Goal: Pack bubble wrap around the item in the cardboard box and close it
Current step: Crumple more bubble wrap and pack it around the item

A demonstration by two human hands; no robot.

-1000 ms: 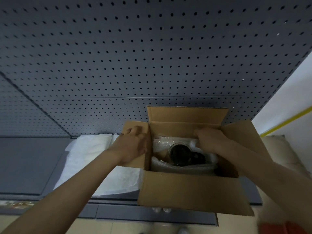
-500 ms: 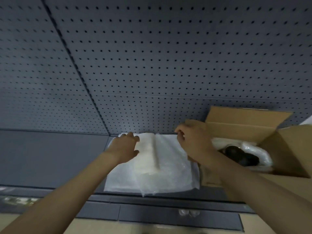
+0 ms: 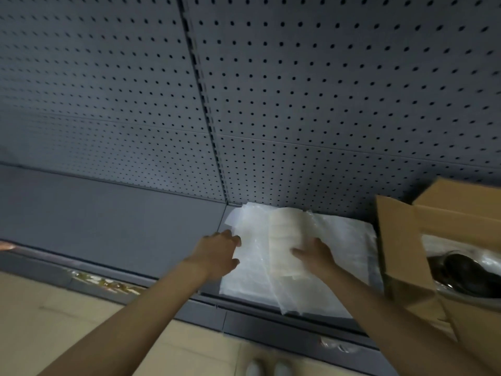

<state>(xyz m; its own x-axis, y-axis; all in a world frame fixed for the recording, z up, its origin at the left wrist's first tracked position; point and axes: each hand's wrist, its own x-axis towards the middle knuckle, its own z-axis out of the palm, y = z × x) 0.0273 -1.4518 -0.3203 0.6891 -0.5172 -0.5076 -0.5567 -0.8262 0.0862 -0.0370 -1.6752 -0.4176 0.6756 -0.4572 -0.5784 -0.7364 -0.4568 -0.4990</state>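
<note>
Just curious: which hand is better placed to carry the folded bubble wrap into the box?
Probably the right hand: it rests on the folded bubble wrap, nearer the box; the left hand is farther.

A grey pegboard wall (image 3: pixel 325 90) rose beyond the left grip (image 3: pixel 217 256) and the right grip (image 3: pixel 314 256), split by a dark slotted upright (image 3: pixel 200 90) that met the back of the shelf just past the left grip. The grey shelf (image 3: pixel 108 226) stretched away to the left of that grip, and its front rail (image 3: pixel 40 267) carried a blurred label strip (image 3: pixel 105 283) below and left of it. Nearer than both grips lay a tan floor (image 3: pixel 81 335), with two pale shoe tips (image 3: pixel 268 369) between them at the bottom edge.
</note>
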